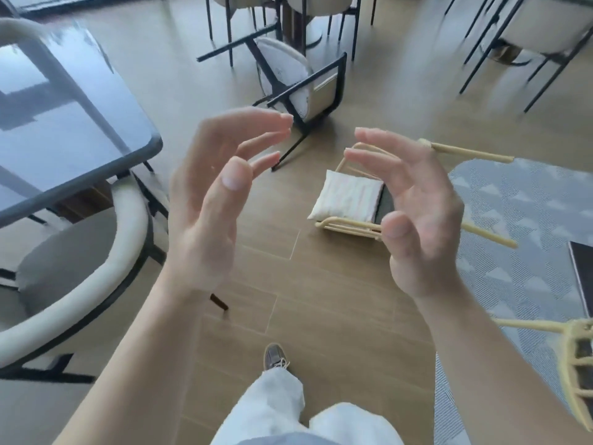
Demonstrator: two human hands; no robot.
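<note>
— How do your hands sit?
— I hold my left hand (218, 194) and right hand (414, 213) up, forearms angled inward and palms facing each other. They are apart, fingers loosely curved and spread, gripping nothing.
— And the chair?
— The pale cane-framed chair with a white cushion (346, 195) lies tipped on its side on the wooden plank floor (321, 284), beyond my right hand, at the edge of the grey patterned rug (519, 220).
</note>
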